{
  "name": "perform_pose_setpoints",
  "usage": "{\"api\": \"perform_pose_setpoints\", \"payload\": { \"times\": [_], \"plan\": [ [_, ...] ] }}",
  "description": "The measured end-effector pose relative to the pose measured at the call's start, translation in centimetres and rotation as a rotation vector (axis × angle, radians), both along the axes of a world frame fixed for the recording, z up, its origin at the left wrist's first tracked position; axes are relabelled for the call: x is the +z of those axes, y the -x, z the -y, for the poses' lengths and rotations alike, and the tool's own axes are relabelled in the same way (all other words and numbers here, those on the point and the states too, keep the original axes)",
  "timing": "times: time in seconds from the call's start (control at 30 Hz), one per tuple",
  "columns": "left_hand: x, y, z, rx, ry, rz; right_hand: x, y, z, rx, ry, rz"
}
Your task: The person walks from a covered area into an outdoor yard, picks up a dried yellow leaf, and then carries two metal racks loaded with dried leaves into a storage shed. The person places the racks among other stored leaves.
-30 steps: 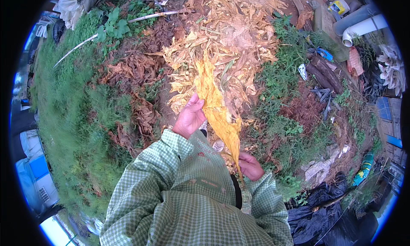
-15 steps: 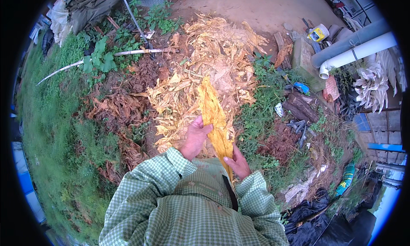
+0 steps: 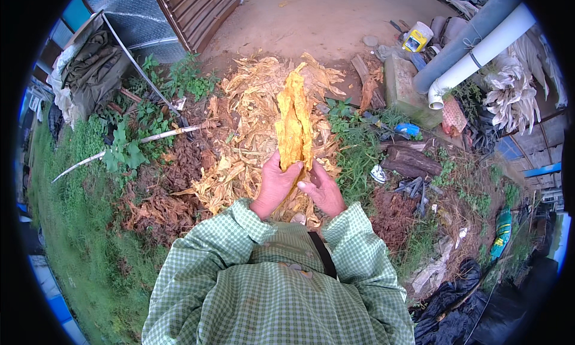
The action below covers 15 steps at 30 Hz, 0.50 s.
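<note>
Leaf [image 3: 289, 120] lengthwise, straight ahead

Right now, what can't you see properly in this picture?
All in the head view:
Yellow leaf: its lower part is partly covered by the left hand.
Right hand: some fingertips are hidden by the leaf.
Feet: hidden by the checked jacket.
White pipe: its upper end is cut off by the picture's dark rim.

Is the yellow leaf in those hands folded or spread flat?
Not spread flat: the yellow leaf looks loosely folded lengthwise, with a dark crease between its long sides.
</note>
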<state>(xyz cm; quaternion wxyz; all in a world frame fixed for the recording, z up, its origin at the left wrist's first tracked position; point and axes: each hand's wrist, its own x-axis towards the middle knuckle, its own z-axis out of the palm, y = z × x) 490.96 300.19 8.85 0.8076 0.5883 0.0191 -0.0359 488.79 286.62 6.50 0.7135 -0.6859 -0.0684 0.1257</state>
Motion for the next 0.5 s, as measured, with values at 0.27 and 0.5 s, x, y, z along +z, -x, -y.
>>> {"api": "perform_pose_setpoints", "payload": {
  "times": [0.27,0.5],
  "plan": [
    [-0.8,-15.4,0.4,-0.196,0.187,-0.206,-0.6,-15.6,2.0,-0.191,-0.041,-0.085],
    [-4.3,-36.2,-4.1,-0.021,0.501,-0.417,-2.8,-36.2,-1.1,-0.284,-0.359,-0.367]
  ]
}}
